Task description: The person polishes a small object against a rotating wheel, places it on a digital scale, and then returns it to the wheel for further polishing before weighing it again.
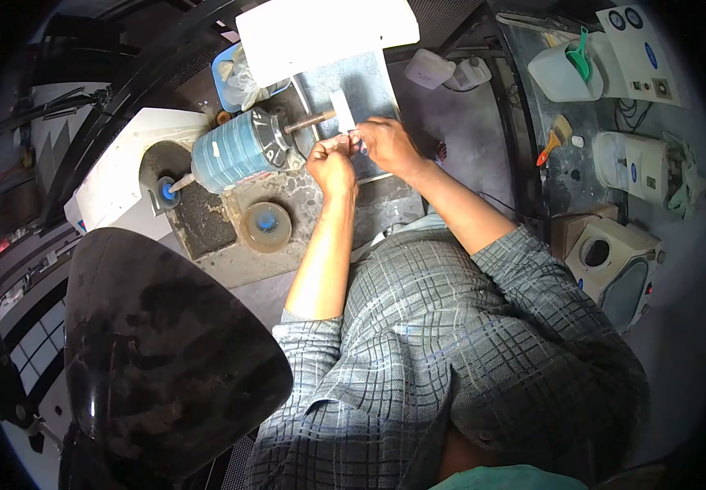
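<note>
My left hand (333, 167) and my right hand (389, 147) meet just below the tip of a brownish metal spindle (310, 122). Their fingers are pinched together around something small, which the fingertips mostly hide. A narrow white strip (342, 110) rises from beside the right fingertips and passes the spindle's end; whether it is held cannot be made out. The spindle sticks out of a blue ribbed bench motor (234, 152). Behind the hands stands a grey metal tray-like box (368, 77) under a white cover (328, 33).
A round bowl (265, 227) with a blue centre sits below the motor. At left is a white hood (128, 155); a dark curved shade (165, 351) fills the lower left. On the right bench are a green scoop (578, 54), a brush (555, 139) and white machines (631, 167).
</note>
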A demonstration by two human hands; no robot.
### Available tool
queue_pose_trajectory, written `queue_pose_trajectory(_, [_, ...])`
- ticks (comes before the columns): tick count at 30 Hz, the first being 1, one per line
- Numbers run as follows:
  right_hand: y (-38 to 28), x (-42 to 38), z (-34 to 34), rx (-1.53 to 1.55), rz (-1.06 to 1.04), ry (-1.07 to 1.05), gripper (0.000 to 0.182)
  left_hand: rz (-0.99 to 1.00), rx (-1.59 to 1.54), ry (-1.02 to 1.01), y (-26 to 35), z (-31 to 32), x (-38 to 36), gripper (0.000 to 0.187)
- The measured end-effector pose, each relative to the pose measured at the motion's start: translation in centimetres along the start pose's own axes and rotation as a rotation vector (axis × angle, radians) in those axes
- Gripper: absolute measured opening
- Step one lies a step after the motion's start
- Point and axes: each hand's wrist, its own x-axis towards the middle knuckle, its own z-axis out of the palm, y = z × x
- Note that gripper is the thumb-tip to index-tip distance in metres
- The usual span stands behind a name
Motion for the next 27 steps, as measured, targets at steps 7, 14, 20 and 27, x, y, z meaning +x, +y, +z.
queue_pose_trajectory(7, [0.6, -0.5, 0.4, -0.08, -0.011, 0.007, 0.006, 0.003, -0.075, 0.007, 0.0, 0.3, 0.1, 0.009])
queue_pose_trajectory(14, [0.9, -0.6, 0.5, -0.078, 0.039, -0.024, 0.005, -0.128, -0.095, 0.063, 0.2, 0.5, 0.3, 0.007])
queue_pose_trajectory(20, [0.9, -0.2, 0.5, -0.09, 0.108, -0.031, 0.002, -0.107, -0.046, 0.038, -0.2, -0.1, 0.8, 0.005])
queue_pose_trajectory(27, [1.3, 0.5, 0.5, -0.123, 0.043, -0.013, 0.002, -0.084, -0.053, 0.027, 0.5, 0.6, 0.9, 0.006])
